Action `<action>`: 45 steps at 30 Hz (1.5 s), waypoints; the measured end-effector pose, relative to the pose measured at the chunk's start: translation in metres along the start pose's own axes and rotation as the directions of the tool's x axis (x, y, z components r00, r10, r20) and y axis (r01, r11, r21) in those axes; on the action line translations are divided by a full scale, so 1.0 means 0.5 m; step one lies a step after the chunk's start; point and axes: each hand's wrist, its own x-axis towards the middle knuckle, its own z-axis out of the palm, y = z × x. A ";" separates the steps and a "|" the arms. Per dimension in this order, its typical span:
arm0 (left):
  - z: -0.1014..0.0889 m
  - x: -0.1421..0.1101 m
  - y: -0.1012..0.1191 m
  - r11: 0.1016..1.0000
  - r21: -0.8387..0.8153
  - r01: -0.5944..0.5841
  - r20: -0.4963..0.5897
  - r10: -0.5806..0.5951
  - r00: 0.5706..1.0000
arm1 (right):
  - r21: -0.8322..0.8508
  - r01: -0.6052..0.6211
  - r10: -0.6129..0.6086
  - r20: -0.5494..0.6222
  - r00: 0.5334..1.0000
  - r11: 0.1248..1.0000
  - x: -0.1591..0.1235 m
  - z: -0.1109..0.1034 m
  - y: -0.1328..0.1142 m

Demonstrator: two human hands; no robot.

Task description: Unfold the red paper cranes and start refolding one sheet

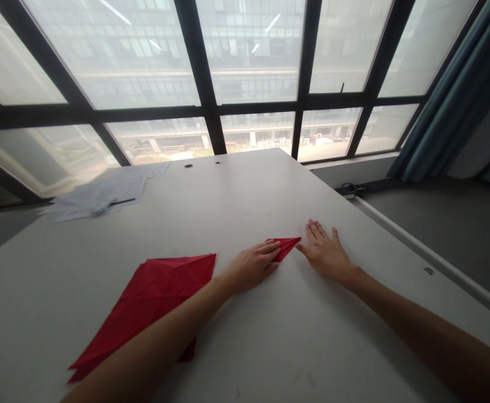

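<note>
A large folded red paper sheet (156, 296) lies flat on the white table (228, 190), partly hidden under my left forearm. Its pointed right tip sticks out from under my left hand (251, 266), which presses flat on it with the fingers stretched out together. My right hand (324, 252) lies flat on the table just right of that tip, fingers spread, the thumb almost touching the paper's point. Neither hand grips anything.
Several white paper sheets (102, 196) lie at the table's far left corner. Two small dark holes (188, 165) sit near the far edge. Large windows with black frames stand behind the table. A blue curtain (450, 95) hangs at the right, above grey floor.
</note>
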 end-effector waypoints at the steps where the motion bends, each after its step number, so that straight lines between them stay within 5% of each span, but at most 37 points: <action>1: 0.001 0.000 0.000 1.000 0.004 0.003 0.004 -0.003 1.000 | 0.002 0.004 -0.004 -0.018 1.000 1.000 0.000 0.001 -0.002; 10: 0.004 -0.002 -0.004 1.000 -0.016 0.000 0.004 0.000 1.000 | 0.298 0.085 -0.008 -0.251 0.968 0.951 0.040 -0.004 0.026; 14: 0.006 -0.003 -0.008 1.000 -0.019 -0.002 -0.005 0.002 1.000 | 0.462 0.138 -0.029 -0.235 0.972 0.876 0.062 0.009 0.042; 35: 0.004 -0.003 -0.006 0.999 -0.033 -0.023 -0.027 0.022 0.999 | 0.305 0.080 0.009 -0.278 0.961 0.949 0.050 -0.003 0.023; 41: -0.003 0.003 0.006 0.998 -0.040 -0.047 -0.032 0.045 0.998 | 0.176 0.286 -0.274 -0.086 0.958 0.942 -0.006 0.005 -0.055; 45: -0.007 0.005 0.011 0.998 -0.031 -0.048 -0.033 0.047 0.998 | 0.126 0.280 -0.285 0.031 0.958 0.952 -0.022 0.017 -0.067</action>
